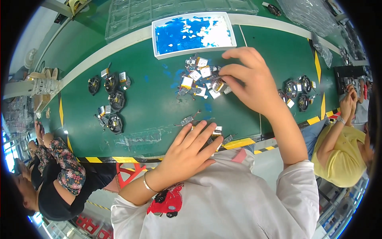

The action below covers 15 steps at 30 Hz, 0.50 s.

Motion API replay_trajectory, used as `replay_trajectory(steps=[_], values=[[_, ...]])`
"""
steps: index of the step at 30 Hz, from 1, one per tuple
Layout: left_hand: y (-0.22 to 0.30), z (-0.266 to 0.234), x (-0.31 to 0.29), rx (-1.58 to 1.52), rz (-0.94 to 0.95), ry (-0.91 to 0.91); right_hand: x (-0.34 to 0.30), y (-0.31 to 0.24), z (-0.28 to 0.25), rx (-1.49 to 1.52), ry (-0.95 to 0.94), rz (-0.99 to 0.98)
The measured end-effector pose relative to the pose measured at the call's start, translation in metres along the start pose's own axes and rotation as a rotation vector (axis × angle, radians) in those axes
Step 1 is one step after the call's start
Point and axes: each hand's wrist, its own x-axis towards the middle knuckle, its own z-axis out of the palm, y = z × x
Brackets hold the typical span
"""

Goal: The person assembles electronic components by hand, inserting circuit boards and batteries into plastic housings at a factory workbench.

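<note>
A pile of small electronic assemblies, with silver-white battery pouches (187, 82) and dark wired parts, lies mid-table. At its right side, my right hand (252, 77) has thumb and index finger pinched together among the parts. What sits between those fingertips is too small to make out. My left hand (191, 147) rests by the table's near edge with fingers spread, partly covering a few small parts (217, 130) that show beyond its fingertips. Just above the left fingers lies a small, clear-and-grey wired piece (188, 120).
Behind the pile stands a white tray (155, 44) with a blue bottom and white bits. Round black housings with batteries lie left (116, 100) and right (291, 88). Clear tape (139, 137) sticks to the green table (159, 107). Co-workers sit on both sides.
</note>
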Motion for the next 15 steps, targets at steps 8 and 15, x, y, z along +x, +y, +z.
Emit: replay_trajectory(steps=[8,15], values=[[-0.011,0.004,0.002,-0.167,-0.055,0.318,-0.050,-0.048,-0.039,0.600,-0.050,0.343],[0.005,0.013,0.022,0.090,0.027,0.093,-0.023,-0.016,-0.004,0.035,0.019,0.234]])
